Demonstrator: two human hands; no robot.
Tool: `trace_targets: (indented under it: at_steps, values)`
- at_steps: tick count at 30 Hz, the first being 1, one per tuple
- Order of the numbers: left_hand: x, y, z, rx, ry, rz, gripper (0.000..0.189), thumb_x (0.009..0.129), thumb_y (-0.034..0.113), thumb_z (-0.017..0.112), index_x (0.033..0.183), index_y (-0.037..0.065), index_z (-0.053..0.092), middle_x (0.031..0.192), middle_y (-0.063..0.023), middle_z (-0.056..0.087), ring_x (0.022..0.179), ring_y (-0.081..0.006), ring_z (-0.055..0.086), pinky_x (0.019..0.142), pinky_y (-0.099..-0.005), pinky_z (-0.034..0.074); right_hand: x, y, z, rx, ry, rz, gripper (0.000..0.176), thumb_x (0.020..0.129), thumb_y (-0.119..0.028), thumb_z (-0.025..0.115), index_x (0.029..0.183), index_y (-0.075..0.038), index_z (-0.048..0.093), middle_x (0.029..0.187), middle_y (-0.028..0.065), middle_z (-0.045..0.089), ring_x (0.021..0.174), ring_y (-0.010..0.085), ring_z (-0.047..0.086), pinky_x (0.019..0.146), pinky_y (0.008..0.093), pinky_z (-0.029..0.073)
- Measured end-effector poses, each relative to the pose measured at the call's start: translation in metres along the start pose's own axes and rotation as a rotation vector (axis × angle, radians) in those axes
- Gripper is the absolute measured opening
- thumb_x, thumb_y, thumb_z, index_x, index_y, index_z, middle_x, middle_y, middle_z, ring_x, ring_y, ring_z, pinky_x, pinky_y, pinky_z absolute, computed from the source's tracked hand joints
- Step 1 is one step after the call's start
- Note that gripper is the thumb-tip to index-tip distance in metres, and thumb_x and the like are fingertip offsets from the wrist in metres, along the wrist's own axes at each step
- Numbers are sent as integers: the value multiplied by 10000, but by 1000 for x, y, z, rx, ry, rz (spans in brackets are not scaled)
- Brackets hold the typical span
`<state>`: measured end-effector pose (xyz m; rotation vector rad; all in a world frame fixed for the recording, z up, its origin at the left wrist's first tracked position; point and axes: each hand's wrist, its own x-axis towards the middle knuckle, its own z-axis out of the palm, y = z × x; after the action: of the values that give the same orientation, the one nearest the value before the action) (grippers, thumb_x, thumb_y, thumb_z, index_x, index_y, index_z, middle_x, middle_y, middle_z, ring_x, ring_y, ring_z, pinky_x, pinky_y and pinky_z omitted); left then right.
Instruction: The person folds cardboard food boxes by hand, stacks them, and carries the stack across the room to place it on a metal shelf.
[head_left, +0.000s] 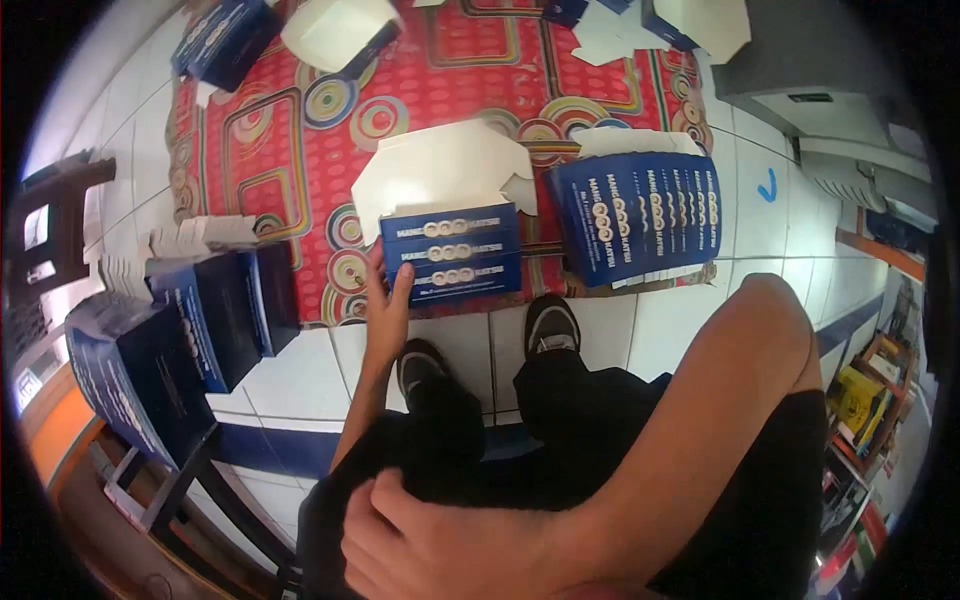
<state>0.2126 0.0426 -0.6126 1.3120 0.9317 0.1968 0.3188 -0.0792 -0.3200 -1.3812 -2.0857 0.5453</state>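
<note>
A small stack of blue boxes (450,252) with white lettering lies on the red patterned mat, its white flaps (440,165) spread out behind it. My left hand (390,300) grips the stack's left edge, with the thumb on the printed front. Low in the view, my right hand (435,535) is over my lap with its fingers curled in; nothing shows in it. To the right of the held stack, a fanned row of blue boxes (640,215) rests on the mat (340,195).
More blue boxes (140,385) stand in a row at the left. Folded boxes (225,45) and an open white-lined box (340,35) lie at the mat's far edge. My shoes (552,325) are by its near edge. Shelves (865,400) stand at the right.
</note>
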Motion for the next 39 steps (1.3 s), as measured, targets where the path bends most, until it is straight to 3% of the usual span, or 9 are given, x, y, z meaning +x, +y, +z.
trace_targets:
  at_steps: [1, 4, 8, 10, 14, 19, 21, 26, 39]
  values:
    - [0, -8, -3, -41, -48, 26, 654, 1017, 262, 606, 1531, 19, 283, 1382, -181, 505, 1245, -244, 517, 1071, -360, 413, 8, -8, -5, -62, -10, -18, 293, 908, -279, 593, 975, 0, 654, 968, 136, 651, 969, 299, 602, 869, 486, 490]
    - [-4, -18, -10, -19, -77, 52, 688, 1005, 198, 616, 1551, 13, 240, 1497, -204, 416, 1358, -277, 438, 1139, -390, 340, 2, -15, -16, -18, -205, 68, 375, 903, -274, 602, 1149, 9, 613, 1061, 177, 645, 1017, 298, 584, 728, 406, 473]
    - [-9, -19, -5, -33, -64, 91, 704, 994, 188, 632, 1537, -29, 240, 1527, -226, 376, 1413, -293, 379, 1168, -411, 308, -11, 10, -24, 65, -249, 118, 325, 819, -239, 674, 1097, -74, 640, 928, 80, 608, 853, 218, 620, 698, 328, 492]
    - [-9, -14, -4, -68, -99, 80, 687, 997, 204, 629, 1523, -44, 264, 1529, -236, 368, 1424, -299, 366, 1179, -413, 294, -12, 46, -32, 120, -364, 326, 328, 848, -248, 678, 1118, -65, 644, 962, 125, 629, 877, 265, 643, 721, 368, 510]
    - [-3, -21, -3, -45, -47, 70, 666, 1002, 226, 624, 1506, -58, 295, 1497, -239, 406, 1391, -298, 405, 1164, -402, 316, -65, 117, 30, -95, -34, 1060, 499, 978, -371, 609, 1367, -72, 520, 1025, 182, 629, 949, 352, 660, 831, 431, 522]
    - [-2, -18, 1, -133, -54, 53, 657, 998, 226, 633, 1495, -65, 317, 1471, -234, 438, 1355, -285, 442, 1146, -392, 342, -113, 167, 88, 126, 108, 1261, 492, 995, -357, 580, 1380, -74, 463, 1206, 259, 614, 1093, 459, 629, 935, 496, 490]
    - [-6, -12, 5, -52, -51, 89, 634, 1004, 290, 608, 1488, -14, 334, 1399, -189, 499, 1281, -250, 505, 1079, -371, 405, -117, 177, 104, 295, 188, 1289, 442, 992, -334, 591, 1324, -61, 489, 1211, 252, 621, 1109, 455, 624, 945, 488, 482]
    - [-2, 5, -11, 36, -107, 379, 839, 878, 151, 745, 1520, -36, 238, 1550, -214, 331, 1440, -301, 342, 1194, -428, 262, -113, 177, 106, 170, 478, 998, 322, 940, -186, 669, 1205, -64, 532, 1163, 183, 629, 1070, 373, 636, 912, 413, 486]
    - [0, -22, -22, 36, -75, 164, 750, 926, 123, 678, 1543, 34, 261, 1415, -184, 497, 1273, -260, 509, 1064, -406, 427, -125, 187, 133, 142, 405, 838, 512, 912, -133, 671, 1385, -103, 477, 1350, 204, 521, 1255, 397, 536, 1028, 439, 454]
